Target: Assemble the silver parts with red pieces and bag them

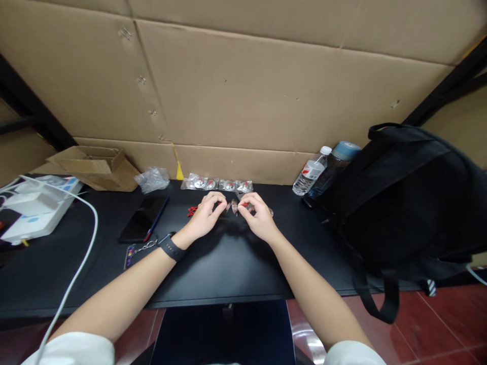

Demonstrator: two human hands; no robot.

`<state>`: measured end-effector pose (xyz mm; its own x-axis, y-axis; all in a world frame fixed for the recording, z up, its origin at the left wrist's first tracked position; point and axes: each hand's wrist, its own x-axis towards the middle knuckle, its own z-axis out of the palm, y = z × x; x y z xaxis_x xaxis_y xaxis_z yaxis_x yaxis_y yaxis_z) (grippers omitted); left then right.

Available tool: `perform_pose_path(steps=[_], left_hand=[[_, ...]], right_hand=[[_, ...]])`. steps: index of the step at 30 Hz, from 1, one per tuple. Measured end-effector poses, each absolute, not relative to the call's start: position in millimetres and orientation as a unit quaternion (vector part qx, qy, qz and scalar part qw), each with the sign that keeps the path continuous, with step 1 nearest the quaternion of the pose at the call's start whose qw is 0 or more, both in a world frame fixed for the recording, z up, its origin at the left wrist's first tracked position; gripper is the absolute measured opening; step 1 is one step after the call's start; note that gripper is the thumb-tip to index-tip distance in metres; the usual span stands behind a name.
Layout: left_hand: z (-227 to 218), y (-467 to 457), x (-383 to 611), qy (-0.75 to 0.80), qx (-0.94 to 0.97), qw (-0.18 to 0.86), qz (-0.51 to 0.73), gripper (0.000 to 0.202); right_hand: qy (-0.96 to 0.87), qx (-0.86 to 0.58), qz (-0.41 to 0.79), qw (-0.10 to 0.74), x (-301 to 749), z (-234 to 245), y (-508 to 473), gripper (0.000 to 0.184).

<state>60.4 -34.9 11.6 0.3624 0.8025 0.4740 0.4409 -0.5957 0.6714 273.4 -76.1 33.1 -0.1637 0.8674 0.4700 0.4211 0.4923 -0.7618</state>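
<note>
My left hand (pixel 207 213) and my right hand (pixel 256 215) meet over the back middle of the black table (pixel 228 263). Both have their fingers curled in a pinch around a small metal part (pixel 233 206) held between them. A bit of red shows at my right fingertips. A little heap of small red pieces (pixel 192 210) lies just left of my left hand. Behind the hands, a row of clear bags with round silver parts (pixel 216 183) lies along the cardboard wall. A dark watch band sits on my left wrist.
A black phone (pixel 142 219) with a pen and a keyring lies at left. A white device (pixel 36 208) with a white cable, an open cardboard box (pixel 95 167) and a crumpled plastic bag (pixel 153 179) stand further left. Two bottles (pixel 312 172) and a black backpack (pixel 407 203) fill the right.
</note>
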Motion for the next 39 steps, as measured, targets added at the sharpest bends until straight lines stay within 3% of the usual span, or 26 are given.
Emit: perform_pose_path(steps=[6, 14, 18, 27, 34, 39], left_hand=[[8, -41, 70, 0.383, 0.781, 0.233, 0.436, 0.022], [14, -45, 68, 0.408, 0.787, 0.193, 0.421, 0.021], [16, -48, 69, 0.425, 0.780, 0.184, 0.420, 0.020], [24, -55, 70, 0.489, 0.762, 0.151, 0.397, 0.021], [31, -54, 66, 0.527, 0.750, 0.129, 0.379, 0.028], [35, -52, 61, 0.535, 0.743, 0.125, 0.382, 0.017]], right_hand=[[-0.681, -0.396, 0.365, 0.496, 264, 23, -77, 0.017], [-0.523, -0.360, 0.583, 0.507, 264, 22, -76, 0.041], [-0.474, -0.341, 0.632, 0.510, 264, 25, -78, 0.043], [-0.435, -0.357, 0.654, 0.505, 263, 31, -79, 0.053], [-0.434, -0.356, 0.654, 0.507, 270, 37, -78, 0.047], [-0.478, -0.397, 0.615, 0.485, 284, 42, -71, 0.046]])
